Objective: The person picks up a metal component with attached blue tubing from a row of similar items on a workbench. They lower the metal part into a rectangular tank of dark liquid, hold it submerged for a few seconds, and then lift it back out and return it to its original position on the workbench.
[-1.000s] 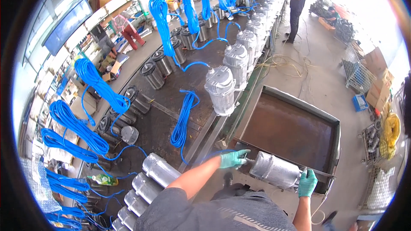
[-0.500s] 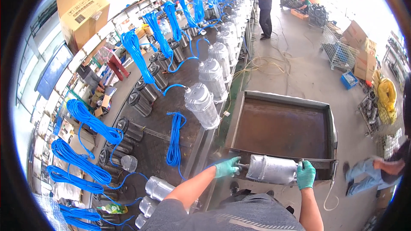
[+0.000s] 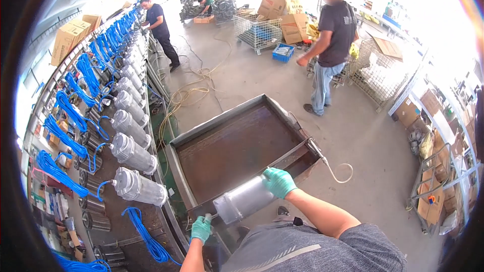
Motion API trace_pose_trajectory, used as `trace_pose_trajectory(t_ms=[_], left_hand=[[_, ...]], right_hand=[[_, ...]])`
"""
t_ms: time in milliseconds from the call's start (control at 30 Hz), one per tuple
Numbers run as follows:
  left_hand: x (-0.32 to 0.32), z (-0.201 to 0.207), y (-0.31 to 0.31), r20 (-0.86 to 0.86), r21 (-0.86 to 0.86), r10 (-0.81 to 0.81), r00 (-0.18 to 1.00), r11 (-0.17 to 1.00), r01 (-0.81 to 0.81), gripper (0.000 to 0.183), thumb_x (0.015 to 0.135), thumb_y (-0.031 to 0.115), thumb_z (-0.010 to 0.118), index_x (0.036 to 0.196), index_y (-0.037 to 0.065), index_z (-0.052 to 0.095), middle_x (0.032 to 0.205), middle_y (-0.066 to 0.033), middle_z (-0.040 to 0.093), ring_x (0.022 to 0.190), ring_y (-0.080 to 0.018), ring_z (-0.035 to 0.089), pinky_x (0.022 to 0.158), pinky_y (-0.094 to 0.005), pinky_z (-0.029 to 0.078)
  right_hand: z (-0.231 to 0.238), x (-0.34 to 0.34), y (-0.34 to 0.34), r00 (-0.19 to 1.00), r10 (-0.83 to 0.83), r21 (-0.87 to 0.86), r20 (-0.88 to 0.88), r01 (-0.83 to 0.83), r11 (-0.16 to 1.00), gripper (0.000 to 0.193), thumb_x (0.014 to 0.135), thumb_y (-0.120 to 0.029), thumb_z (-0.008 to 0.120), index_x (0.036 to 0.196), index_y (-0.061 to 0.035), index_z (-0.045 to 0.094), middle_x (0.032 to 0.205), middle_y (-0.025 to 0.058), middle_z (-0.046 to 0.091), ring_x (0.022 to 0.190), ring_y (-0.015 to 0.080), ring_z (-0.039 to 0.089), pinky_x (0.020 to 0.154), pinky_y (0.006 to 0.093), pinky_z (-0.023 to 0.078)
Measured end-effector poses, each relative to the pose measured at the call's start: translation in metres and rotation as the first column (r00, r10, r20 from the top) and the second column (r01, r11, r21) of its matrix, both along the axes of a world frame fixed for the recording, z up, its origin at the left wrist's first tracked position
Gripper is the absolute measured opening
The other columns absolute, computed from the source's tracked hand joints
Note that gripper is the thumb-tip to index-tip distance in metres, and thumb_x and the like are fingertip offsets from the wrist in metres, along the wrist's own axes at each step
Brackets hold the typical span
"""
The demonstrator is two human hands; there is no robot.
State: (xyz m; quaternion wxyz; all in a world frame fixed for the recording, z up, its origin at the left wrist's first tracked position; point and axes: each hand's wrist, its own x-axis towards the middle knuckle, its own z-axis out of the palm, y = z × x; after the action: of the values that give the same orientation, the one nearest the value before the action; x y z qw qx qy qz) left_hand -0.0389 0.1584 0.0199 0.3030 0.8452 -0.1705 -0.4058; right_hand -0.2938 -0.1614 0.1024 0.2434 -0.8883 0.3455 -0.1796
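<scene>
A silver metal pump cylinder (image 3: 243, 200) lies sideways and slightly tilted over the near edge of a square metal tank (image 3: 179, 171) of brownish water. My left hand (image 3: 201, 227), in a green glove, is closed around a thin fitting at the cylinder's left end. At the other end my right hand (image 3: 279, 183), gloved in green too, wraps its fingers over the cylinder's body and rim. The right palm hides that end of the cylinder.
Silver pumps (image 3: 131, 153) with blue cable coils (image 3: 70, 116) line the bench at left. A loose coil (image 3: 148, 236) lies nearby. A hose (image 3: 327, 163) hangs off the tank's right corner. A person (image 3: 333, 45) stands beyond the tank near wire cages (image 3: 378, 73); another works along the bench.
The view has swung to the right. My right hand has shifted from the cylinder's end fitting onto its body, and the cylinder now slants up to the right. A person has come fully into view.
</scene>
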Motion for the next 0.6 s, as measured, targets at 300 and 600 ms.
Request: trace_pose_trajectory(t_ms=[300,600], left_hand=[[0.031,-0.030,0.011,-0.868,-0.008,0.231,0.440,0.879,-0.477,0.048,0.100,0.054,0.061,0.113,0.007,0.067,0.095,-0.0151,0.076,0.069,-0.0254,0.071,0.047,-0.0319,0.048],[0.016,-0.010,0.012,-0.324,-0.336,-0.109,0.940,0.942,-0.007,0.028,0.098,0.019,0.073,0.120,0.008,0.060,0.095,-0.0019,0.064,0.073,-0.0105,0.064,0.057,-0.0249,0.051]], right_hand=[[0.006,0.006,0.007,1.000,-0.015,-0.023,0.018,0.016,1.000,0.022,0.096,-0.028,0.062,0.092,-0.0073,0.068,0.095,0.0157,0.071,0.086,0.0370,0.071,0.078,0.0474,0.056],[0.004,0.005,0.002,1.000,-0.019,-0.015,-0.022,0.019,1.000,0.022,0.096,-0.028,0.061,0.091,-0.0076,0.067,0.092,0.0155,0.071,0.086,0.0367,0.071,0.078,0.0477,0.057]])
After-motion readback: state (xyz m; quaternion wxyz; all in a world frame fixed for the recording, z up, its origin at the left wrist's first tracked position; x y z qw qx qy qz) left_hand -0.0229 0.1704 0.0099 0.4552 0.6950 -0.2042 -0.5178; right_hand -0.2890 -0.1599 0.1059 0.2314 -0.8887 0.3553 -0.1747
